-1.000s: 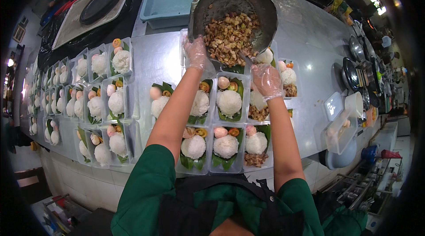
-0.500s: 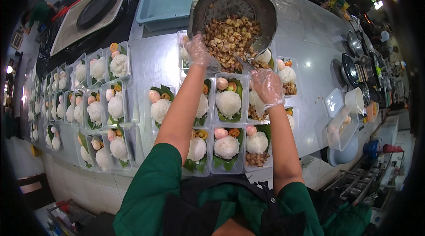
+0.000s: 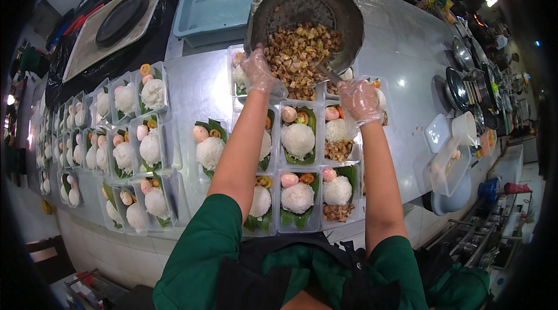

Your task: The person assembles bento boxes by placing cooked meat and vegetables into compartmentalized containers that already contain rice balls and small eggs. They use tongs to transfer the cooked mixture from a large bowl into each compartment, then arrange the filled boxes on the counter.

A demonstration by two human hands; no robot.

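My left hand, in a clear plastic glove, grips the near-left rim of a large dark pan. The pan tilts toward me over the far boxes, and chopped browned meat is heaped at its lower side. My gloved right hand is closed round the handle of a metal spoon, whose bowl is at the meat by the pan's near edge. Below that hand, a clear plastic box holds rice, a pinkish egg, tomato and chopped meat. Beside it, another box's rice mound sits on green leaf, without meat showing.
Several more rice boxes stand in rows at the left. A blue tub is at the back, beside a tray with a black lid. Right of me are a clear container, a white tub and stacked pans.
My right hand has moved up and slightly right with the spoon, uncovering the box with meat beneath it. My left hand keeps its grip on the pan, which stays tilted.
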